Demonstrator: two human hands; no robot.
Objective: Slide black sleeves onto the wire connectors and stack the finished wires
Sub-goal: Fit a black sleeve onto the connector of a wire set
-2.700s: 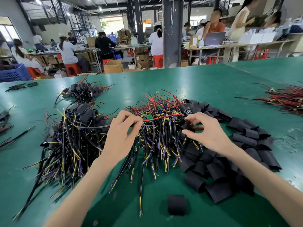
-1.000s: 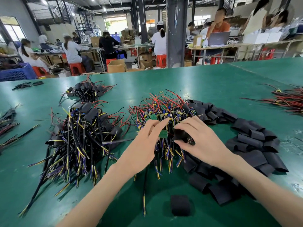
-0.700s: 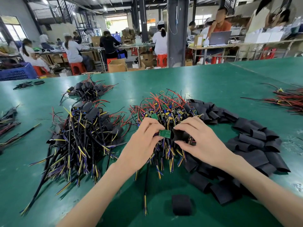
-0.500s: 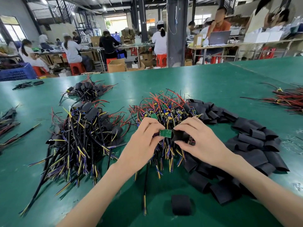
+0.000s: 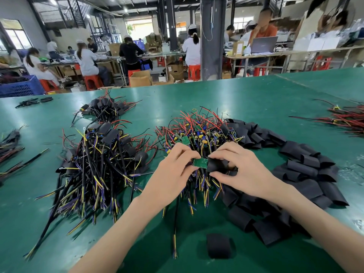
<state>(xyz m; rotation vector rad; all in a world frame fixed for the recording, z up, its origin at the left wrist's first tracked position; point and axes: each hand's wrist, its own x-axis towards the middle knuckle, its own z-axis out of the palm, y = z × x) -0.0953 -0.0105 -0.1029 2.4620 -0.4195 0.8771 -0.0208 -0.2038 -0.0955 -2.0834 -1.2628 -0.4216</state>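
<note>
My left hand (image 5: pixel 173 175) pinches a small green circuit-board connector (image 5: pixel 200 162) with its wires trailing down. My right hand (image 5: pixel 241 170) pinches a black sleeve (image 5: pixel 215 164) whose open end meets the board's right edge. Both hands hover over the pile of unsleeved wires (image 5: pixel 197 134) with red leads and green boards. To the left lies the stack of finished sleeved wires (image 5: pixel 100 154). A long heap of loose black sleeves (image 5: pixel 299 174) curves round on the right.
One black sleeve (image 5: pixel 218 245) lies alone near the front edge of the green table (image 5: pixel 246 99). A smaller sleeved bundle (image 5: pixel 104 108) sits further back, red wires (image 5: pixel 346 119) at far right, more wires (image 5: pixel 9 142) at far left. Workers sit at benches beyond.
My hands have come together over the wire pile: the left brought up a green board, the right a black sleeve, and the sleeve's mouth now touches the board's edge.
</note>
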